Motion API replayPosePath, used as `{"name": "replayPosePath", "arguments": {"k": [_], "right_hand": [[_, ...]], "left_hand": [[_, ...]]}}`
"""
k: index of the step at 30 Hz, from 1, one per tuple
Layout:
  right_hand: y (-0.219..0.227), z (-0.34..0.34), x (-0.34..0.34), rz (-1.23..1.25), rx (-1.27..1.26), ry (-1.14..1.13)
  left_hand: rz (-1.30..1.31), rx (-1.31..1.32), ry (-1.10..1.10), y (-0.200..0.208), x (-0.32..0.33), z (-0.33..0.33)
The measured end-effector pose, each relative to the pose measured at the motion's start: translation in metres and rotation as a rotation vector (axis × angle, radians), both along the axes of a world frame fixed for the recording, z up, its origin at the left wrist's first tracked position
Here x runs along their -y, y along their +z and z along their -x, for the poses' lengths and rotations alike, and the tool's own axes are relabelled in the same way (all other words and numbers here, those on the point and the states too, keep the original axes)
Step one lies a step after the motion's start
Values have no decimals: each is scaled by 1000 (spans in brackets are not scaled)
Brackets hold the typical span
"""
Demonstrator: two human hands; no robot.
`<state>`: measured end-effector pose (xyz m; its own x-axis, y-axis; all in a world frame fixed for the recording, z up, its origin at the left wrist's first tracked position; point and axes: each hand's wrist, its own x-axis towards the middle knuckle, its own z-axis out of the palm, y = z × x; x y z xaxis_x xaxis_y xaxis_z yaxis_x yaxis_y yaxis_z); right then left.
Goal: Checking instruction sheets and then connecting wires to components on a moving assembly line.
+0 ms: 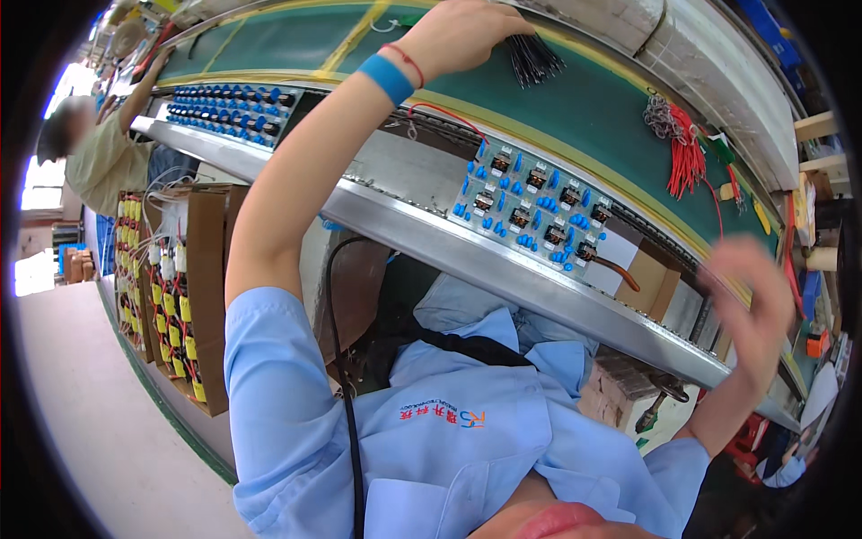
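Note:
My left hand (469, 36) reaches over the green conveyor belt, its fingers curled over the upper end of a bundle of black wires (536, 61). Those wires fan out below the fingers; the fingertips are hidden. My right hand (752, 286) is raised at the right, smeared by motion. A red wire runs up to its fingers from a bundle of red wires (686, 160), but a grip on it cannot be made out. Between my arms a circuit board panel (530, 205) with blue and black components lies on the metal rail. One red wire (449, 114) reaches its upper left corner.
Another blue-studded panel (232, 112) sits farther left on the metal rail (404, 216). A cardboard box (211, 296) of yellow wired parts stands at my left. A co-worker (106, 162) is at the far left. A black cable (334, 314) hangs before my left side.

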<state>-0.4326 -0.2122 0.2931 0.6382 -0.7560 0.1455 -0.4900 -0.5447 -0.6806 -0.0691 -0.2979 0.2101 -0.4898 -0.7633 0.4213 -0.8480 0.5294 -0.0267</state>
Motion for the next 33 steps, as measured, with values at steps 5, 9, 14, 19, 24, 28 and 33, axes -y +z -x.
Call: {"name": "replayPosePath", "arguments": {"k": [5,9,14,19,24,28,33], "right_hand": [[-92,20,118,410,-365,-348],[-114,15,138,274,-389,-415],[-126,20,164,58,-316,-454],[-127,27,178,110,-473,-428],[-127,43,182,70,-263,-348],[-130,37,172,-12,-110,-404],[-133,49,168,97,-124,-408]], "left_hand": [[40,291,-68,-23,30,2],[84,318,-136,-15,28,0],[498,-33,-463,-29,44,-13],[176,481,-95,-1,23,-7],[190,35,-298,3,18,-6],[265,-96,-347,8,10,-3],[-183,103,-75,54,-58,28]]}}
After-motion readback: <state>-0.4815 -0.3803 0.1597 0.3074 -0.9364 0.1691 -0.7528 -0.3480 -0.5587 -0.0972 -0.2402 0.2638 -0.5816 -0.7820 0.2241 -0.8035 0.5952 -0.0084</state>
